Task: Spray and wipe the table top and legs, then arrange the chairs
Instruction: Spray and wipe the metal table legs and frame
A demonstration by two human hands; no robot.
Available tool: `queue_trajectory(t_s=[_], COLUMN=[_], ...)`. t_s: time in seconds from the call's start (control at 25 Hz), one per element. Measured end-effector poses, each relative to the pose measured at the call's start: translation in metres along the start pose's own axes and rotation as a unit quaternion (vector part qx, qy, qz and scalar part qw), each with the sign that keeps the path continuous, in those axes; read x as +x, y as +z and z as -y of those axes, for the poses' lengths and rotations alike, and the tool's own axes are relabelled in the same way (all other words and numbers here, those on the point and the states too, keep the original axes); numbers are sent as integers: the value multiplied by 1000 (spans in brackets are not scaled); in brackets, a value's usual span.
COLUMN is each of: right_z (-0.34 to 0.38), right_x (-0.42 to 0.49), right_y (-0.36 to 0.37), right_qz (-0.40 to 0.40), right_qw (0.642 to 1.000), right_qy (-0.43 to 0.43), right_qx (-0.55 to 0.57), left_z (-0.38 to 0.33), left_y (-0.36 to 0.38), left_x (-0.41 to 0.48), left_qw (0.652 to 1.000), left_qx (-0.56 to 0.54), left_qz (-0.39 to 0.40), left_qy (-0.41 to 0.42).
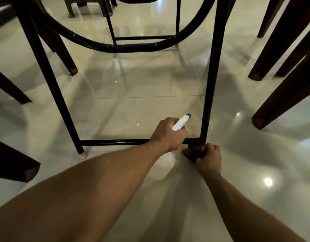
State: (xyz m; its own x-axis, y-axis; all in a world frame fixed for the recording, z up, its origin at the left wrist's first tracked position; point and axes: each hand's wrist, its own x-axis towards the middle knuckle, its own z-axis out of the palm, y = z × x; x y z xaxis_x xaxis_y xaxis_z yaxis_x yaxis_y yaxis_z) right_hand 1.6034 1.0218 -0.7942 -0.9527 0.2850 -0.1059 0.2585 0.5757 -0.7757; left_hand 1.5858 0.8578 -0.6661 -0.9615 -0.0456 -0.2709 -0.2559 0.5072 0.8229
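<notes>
The brown cloth (190, 152) is bunched up and gripped in the right hand (210, 155), pressed against the very foot of the black metal bench leg (210, 84), right where the low crossbar (115, 142) joins it. It's soft, floppy stuff, so it's best kept wadded and wrapped round the tube. The leg looks stiff, thin and smooth-painted, so the cloth can probably be slid up it without much drag. Just left of that hand, the white spray bottle (181, 122) is held round the neck by the left hand (166, 135), nozzle aimed toward the leg. It's light plastic; how full can't be told. A few crumbs (137, 124) are scattered on the glossy floor tiles (142, 105) beyond the hands, and dark chair legs (281, 95) are parked well off to either side.
</notes>
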Motion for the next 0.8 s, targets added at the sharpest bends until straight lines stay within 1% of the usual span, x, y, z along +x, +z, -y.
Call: queue_trajectory(t_s=[0.04,0.16,0.2,0.32,0.36,0.4,0.52,0.6,0.64,0.76,0.8], right_z=[7,12,9,0,5,9,8,-2,2,26,29], right_x=[0,-16,-20,-11,-7,-7,-11,-9,-9,-2,-3], right_y=[-2,-6,0,7,7,7,6,2,-3,-18,-22], right_qz=[-10,-122,-133,-66,-59,-72,-136,-110,-95,-113,-87], right_qw=[1000,991,989,998,998,997,990,992,992,981,981], right_qy=[1,-27,-34,4,14,14,-3,39,52,-4,-11], right_qx=[11,52,48,-8,-17,-12,42,42,63,156,173], left_z=[-1,-3,0,10,13,16,22,29,33,44,46], left_y=[1,2,0,-2,-3,-6,-15,-14,-12,-8,-8], left_x=[-1,2,4,4,3,2,6,6,6,3,3], left_qw=[1000,1000,1000,1000,1000,1000,1000,1000,1000,999,999], left_qx=[-6,-11,-12,-17,-13,-10,-5,7,16,29,31], left_qz=[2,7,5,2,2,1,-9,-1,1,2,-1], left_qy=[4,16,15,-3,-6,-7,-4,-7,-3,-15,-27])
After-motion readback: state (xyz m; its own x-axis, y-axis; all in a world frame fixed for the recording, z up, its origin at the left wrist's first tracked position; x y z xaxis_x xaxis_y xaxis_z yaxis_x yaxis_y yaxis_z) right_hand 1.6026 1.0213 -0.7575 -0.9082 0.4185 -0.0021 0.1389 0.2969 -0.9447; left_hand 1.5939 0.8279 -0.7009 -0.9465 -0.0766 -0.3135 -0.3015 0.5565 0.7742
